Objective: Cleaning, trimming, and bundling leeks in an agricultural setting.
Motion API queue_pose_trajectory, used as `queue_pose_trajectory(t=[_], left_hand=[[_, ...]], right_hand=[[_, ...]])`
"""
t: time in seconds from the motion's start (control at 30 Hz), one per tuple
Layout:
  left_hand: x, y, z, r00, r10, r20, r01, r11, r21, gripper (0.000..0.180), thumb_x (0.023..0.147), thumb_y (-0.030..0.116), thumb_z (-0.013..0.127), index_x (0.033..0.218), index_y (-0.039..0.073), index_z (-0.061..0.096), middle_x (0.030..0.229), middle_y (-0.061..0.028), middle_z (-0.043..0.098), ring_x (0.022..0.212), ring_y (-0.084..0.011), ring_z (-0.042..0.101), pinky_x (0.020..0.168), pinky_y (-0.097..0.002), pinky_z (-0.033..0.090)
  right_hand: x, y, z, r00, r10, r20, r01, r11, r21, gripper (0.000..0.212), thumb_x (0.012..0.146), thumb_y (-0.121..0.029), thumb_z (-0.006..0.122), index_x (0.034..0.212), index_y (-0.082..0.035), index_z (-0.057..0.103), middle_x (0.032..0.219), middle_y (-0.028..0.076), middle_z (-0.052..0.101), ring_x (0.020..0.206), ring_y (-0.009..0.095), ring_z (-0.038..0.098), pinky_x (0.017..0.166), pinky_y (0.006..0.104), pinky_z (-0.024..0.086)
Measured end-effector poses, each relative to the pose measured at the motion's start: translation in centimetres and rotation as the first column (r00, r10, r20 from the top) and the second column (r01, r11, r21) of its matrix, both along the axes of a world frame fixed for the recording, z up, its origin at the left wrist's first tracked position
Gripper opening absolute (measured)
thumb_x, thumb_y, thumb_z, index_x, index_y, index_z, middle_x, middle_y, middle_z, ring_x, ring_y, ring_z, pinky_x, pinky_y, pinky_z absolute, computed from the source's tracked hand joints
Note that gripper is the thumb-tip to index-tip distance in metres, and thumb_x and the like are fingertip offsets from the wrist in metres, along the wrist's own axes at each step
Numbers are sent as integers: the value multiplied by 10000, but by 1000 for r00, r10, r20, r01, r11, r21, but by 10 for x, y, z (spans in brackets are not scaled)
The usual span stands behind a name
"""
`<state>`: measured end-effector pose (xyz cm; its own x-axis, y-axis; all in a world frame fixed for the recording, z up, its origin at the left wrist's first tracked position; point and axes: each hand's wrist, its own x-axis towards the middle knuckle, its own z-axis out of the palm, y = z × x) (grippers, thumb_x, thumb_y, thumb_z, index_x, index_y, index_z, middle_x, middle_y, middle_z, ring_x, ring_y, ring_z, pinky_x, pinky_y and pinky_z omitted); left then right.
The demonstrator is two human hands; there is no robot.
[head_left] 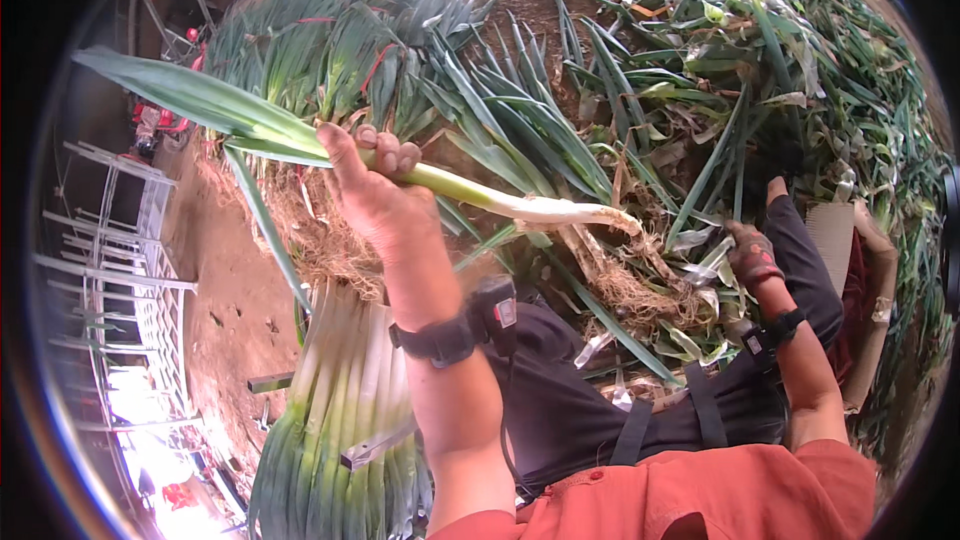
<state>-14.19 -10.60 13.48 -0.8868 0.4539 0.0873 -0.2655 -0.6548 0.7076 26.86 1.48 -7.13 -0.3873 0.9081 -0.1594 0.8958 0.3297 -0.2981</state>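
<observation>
My left hand (375, 185) is closed around a leek (475, 195), held up at a slant. Its green leaves reach far left, and its white stem ends at the right in a browned root end. In a patterned glove, my right hand (755, 258) is low beside my right leg, among torn leaf scraps (708, 270). Its fingers are curled and partly hidden; what they hold, if anything, I cannot make out. Below the held leek lie more leeks with shaggy roots (635, 290). A row of clean leeks (335, 380) lies left of my left forearm.
Bundles of leeks (310, 50) with red ties stand at the far left. A large heap of stripped leaves (740, 60) fills the far right. White metal racks (120, 270) line the left. Metal bars (375, 445) lie by the clean leeks, and cardboard (875, 290) is at my right.
</observation>
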Motion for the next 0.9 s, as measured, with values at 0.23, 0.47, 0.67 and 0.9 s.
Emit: queue_pose_trajectory(t=[0.23,0.47,0.67,0.9], left_hand=[[13,3,-7,967,-254,-25,254,967,1,378,748,419,708,730,155,439,586,35,436,440,-70,403,402,-209,329],[32,10,-1,896,-438,-69,441,897,36,557,759,654,538,749,100,480,648,0,431,462,-94,383,388,-204,302],[26,8,-3,957,-236,-169,221,970,-103,772,696,761,481,1067,84,495,672,15,443,412,-56,365,366,-193,290],[3,-11,-5,977,-128,-169,126,992,-26,784,680,753,502,1107,95,500,584,48,387,404,-46,313,355,-187,232]], right_hand=[[-138,-38,151,628,90,-773,-351,919,-179,423,775,-241,650,1094,22,559,1018,187,599,962,268,585,844,324,444],[-185,-45,144,644,125,-755,-568,739,-363,367,739,-230,666,1027,-9,617,835,151,644,752,163,606,675,296,460],[-197,-60,140,701,76,-709,-491,773,-402,171,745,-160,657,822,-8,649,659,70,621,607,84,543,591,261,457],[-117,-27,30,953,65,-295,-92,993,-78,251,679,-223,652,751,15,618,705,227,593,620,336,596,560,387,451]])
